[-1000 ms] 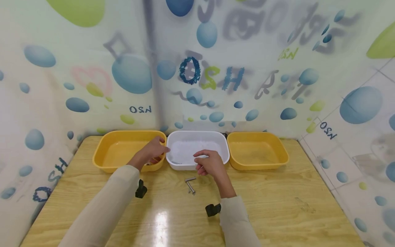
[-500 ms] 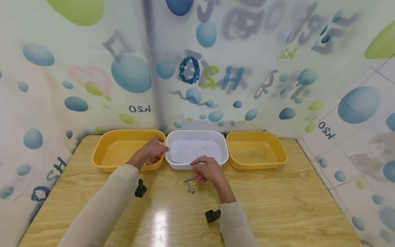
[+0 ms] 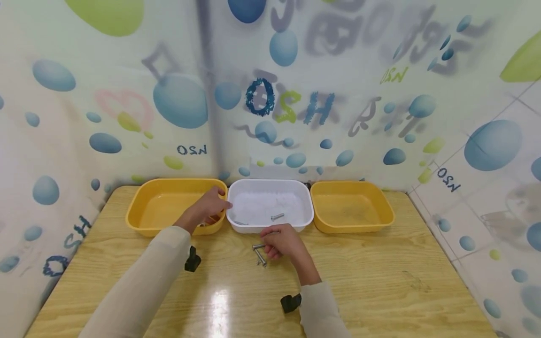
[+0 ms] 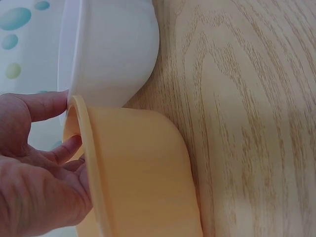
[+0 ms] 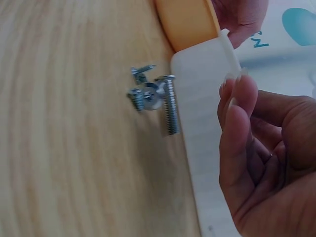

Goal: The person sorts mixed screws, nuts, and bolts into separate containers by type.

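Loosely curled right hand point(image 3: 284, 241) hovering nearer, seemingly empty

Machine screw point(image 5: 170, 106) lying crosswise, just left; relaxed left hand point(image 3: 209, 204) touching yellow tray point(image 4: 143, 153)

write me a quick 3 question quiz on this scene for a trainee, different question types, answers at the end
1. Count: how many tubs stand in the row on the table?
2. True or false: the left hand is at the right yellow tub.
3. Fill the gap: loose metal ____ lie on the table in front of the white tub.

Key: 1. Three. 2. False; it is at the left yellow tub. 3. Screws.
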`<action>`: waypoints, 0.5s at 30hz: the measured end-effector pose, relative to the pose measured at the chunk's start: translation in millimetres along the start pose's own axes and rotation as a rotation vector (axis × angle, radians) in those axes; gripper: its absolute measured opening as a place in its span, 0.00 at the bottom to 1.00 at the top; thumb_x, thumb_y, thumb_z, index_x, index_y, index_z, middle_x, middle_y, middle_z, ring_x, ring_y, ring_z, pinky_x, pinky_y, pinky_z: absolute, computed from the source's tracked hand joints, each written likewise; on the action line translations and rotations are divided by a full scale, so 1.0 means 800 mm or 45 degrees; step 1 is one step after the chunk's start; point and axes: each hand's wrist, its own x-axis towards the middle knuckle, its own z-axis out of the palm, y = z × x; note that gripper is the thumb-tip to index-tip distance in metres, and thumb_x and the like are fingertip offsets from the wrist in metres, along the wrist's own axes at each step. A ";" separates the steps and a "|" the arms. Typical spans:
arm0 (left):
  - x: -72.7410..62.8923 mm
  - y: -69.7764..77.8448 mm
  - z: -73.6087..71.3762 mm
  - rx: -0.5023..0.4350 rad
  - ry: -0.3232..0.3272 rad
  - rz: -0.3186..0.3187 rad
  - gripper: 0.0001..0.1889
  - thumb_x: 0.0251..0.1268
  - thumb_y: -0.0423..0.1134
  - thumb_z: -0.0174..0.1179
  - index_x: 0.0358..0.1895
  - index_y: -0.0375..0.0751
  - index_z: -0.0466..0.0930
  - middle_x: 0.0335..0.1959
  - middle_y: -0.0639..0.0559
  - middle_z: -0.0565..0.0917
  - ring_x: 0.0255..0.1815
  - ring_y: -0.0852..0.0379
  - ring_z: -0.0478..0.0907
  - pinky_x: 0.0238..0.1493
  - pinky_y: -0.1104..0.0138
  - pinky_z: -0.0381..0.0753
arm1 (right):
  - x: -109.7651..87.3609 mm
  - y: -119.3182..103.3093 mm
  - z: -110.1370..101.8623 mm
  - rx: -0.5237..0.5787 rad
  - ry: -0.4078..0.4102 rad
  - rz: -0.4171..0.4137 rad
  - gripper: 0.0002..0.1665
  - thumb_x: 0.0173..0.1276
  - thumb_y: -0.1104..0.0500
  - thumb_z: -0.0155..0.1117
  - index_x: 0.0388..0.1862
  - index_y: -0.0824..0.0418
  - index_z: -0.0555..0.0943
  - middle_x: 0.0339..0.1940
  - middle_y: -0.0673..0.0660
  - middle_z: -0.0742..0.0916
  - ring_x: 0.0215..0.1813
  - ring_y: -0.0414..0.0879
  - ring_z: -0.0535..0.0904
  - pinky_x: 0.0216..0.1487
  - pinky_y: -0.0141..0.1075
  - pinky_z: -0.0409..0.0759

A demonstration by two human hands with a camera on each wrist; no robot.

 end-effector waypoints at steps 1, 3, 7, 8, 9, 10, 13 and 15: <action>0.000 0.000 0.000 0.001 0.000 -0.001 0.30 0.70 0.45 0.57 0.67 0.40 0.54 0.54 0.40 0.70 0.49 0.42 0.74 0.49 0.55 0.79 | 0.000 0.001 0.001 0.006 -0.002 0.006 0.12 0.66 0.63 0.61 0.45 0.67 0.84 0.17 0.55 0.82 0.16 0.40 0.77 0.19 0.34 0.79; -0.001 0.000 0.000 0.001 0.002 -0.002 0.30 0.70 0.45 0.57 0.67 0.40 0.54 0.54 0.40 0.70 0.49 0.42 0.74 0.48 0.55 0.80 | 0.001 0.004 0.003 0.018 0.000 0.013 0.11 0.66 0.64 0.61 0.45 0.68 0.84 0.16 0.55 0.81 0.16 0.41 0.76 0.19 0.34 0.79; -0.002 0.000 0.000 -0.003 0.008 -0.002 0.29 0.70 0.45 0.57 0.66 0.40 0.54 0.54 0.40 0.69 0.49 0.42 0.74 0.47 0.56 0.79 | 0.002 0.010 0.007 0.025 0.007 0.013 0.11 0.65 0.64 0.62 0.44 0.67 0.84 0.16 0.55 0.81 0.16 0.41 0.76 0.18 0.34 0.78; -0.002 0.000 0.000 -0.006 0.008 -0.001 0.29 0.70 0.45 0.57 0.66 0.40 0.54 0.54 0.40 0.69 0.49 0.42 0.74 0.47 0.56 0.79 | 0.003 0.012 0.007 0.028 0.008 0.014 0.11 0.65 0.64 0.62 0.44 0.67 0.84 0.16 0.55 0.81 0.16 0.41 0.76 0.18 0.33 0.78; -0.001 -0.001 0.000 -0.009 0.010 -0.001 0.29 0.70 0.45 0.57 0.66 0.41 0.54 0.54 0.40 0.69 0.49 0.42 0.74 0.47 0.56 0.79 | 0.004 0.014 0.008 0.030 0.006 0.018 0.11 0.65 0.64 0.62 0.44 0.67 0.84 0.16 0.55 0.81 0.16 0.41 0.76 0.18 0.33 0.77; -0.001 -0.001 0.000 -0.012 0.012 -0.001 0.29 0.70 0.45 0.57 0.66 0.41 0.54 0.54 0.40 0.69 0.49 0.42 0.73 0.47 0.56 0.79 | 0.005 0.016 0.008 0.032 0.004 0.022 0.11 0.65 0.64 0.62 0.44 0.66 0.84 0.16 0.55 0.81 0.16 0.41 0.76 0.17 0.33 0.77; 0.000 -0.003 0.001 -0.026 0.011 0.005 0.30 0.70 0.45 0.58 0.67 0.40 0.54 0.55 0.40 0.69 0.49 0.42 0.73 0.47 0.55 0.79 | 0.008 0.020 0.010 0.036 0.001 0.041 0.11 0.65 0.65 0.62 0.44 0.66 0.84 0.16 0.55 0.81 0.15 0.41 0.76 0.17 0.32 0.77; 0.000 -0.003 0.001 -0.033 0.014 0.003 0.31 0.69 0.45 0.58 0.68 0.40 0.54 0.55 0.40 0.69 0.50 0.42 0.73 0.48 0.55 0.79 | 0.010 0.023 0.010 0.034 0.001 0.053 0.10 0.65 0.66 0.62 0.44 0.66 0.84 0.16 0.55 0.81 0.15 0.41 0.76 0.16 0.32 0.76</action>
